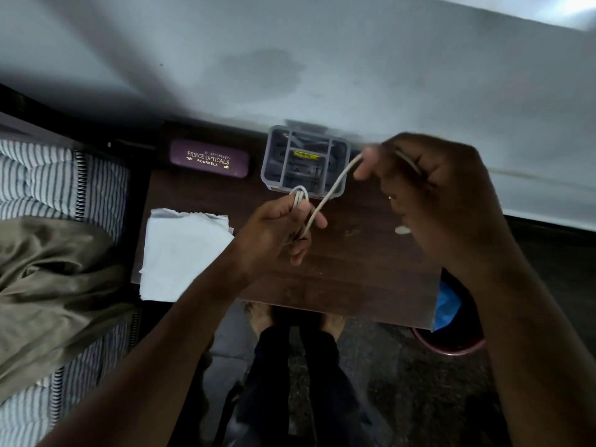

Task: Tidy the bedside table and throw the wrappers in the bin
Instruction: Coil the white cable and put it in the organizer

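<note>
Above the dark wooden surface (354,279), both hands raised with a white cable (325,198) strung between them. Left hand (277,230) closed around a small bundle of cable loops, the loops poking out past the fingers toward the far side. Right hand (429,188) higher and to the right, fingers pinched shut on the loose run of the same cable, slightly blurred. Against the far wall, a clear compartmented plastic box (306,159) holding small items, a yellow label visible inside. Left of it, a purple spectacle case (209,159) with gold lettering, lying flat and apart from the box. On the near left part of the surface, a white sheet of paper or tissue (180,256), one corner hanging over the near edge. Beside the surface on the right, low on the floor, a reddish round bin (451,343) with a blue liner, partly hidden by the right forearm. At the far left, a striped mattress (48,175) with an olive cloth (54,285) over it.
</note>
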A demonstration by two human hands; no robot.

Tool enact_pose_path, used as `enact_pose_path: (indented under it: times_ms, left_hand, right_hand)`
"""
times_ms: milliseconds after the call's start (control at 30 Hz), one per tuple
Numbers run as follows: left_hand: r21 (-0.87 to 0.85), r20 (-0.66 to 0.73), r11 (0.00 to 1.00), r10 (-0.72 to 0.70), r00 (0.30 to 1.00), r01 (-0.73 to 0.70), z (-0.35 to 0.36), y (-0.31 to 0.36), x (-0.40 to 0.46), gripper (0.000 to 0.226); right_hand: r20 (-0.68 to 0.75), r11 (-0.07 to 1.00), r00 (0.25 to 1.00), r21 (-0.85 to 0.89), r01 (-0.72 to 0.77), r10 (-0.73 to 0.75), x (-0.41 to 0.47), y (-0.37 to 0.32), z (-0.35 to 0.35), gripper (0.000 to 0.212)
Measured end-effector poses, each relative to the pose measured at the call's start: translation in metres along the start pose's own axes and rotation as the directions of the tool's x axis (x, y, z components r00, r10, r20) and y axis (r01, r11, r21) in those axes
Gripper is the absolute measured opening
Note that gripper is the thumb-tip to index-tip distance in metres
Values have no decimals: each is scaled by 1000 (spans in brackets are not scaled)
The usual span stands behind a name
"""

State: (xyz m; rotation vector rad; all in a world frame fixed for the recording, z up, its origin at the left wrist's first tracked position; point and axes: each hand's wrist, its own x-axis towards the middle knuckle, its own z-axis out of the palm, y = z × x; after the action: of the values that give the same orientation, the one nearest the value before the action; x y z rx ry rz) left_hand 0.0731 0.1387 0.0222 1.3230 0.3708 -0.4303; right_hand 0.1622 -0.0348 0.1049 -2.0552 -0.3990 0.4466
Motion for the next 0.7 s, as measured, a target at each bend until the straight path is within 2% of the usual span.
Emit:
enact_pose_path:
  times_ms: [133, 267, 367, 433, 533, 600, 700]
  left_hand:
    - [1, 31, 1000, 20, 999, -20, -6, 2, -4, 35]
    - [-267, 28, 962, -40, 999, 46, -5, 3, 0, 32]
    - [-511, 111, 857, -12, 994, 68, -2, 8, 2, 32]
    - [-589, 100, 808, 41, 994, 26, -1, 13, 3, 33]
    - [-639, 0, 767, 71, 997, -55, 0, 21, 3, 35]
    - [-703, -56, 707, 57, 997, -80, -2, 28, 4, 35]
    - [-783, -101, 610, 67, 993, -121, -5, 37, 10, 33]
  right_hand:
    - [-112, 991, 993, 129, -30, 44, 23, 4, 6, 31]
    - [-172, 980, 973, 154, -128, 155, 45, 11, 25, 35]
    - [-167, 942, 941, 218, -256, 295, 51, 25, 39, 35]
    - [-147, 902, 913, 273, -333, 381, 49, 37, 47, 30]
    - [-107, 849, 878, 333, -412, 468, 41, 54, 60, 27]
    - [-120, 880, 881, 199, -430, 458, 34, 63, 71, 34]
    - [-38, 905, 921, -177, -387, 387, 18, 70, 90, 46]
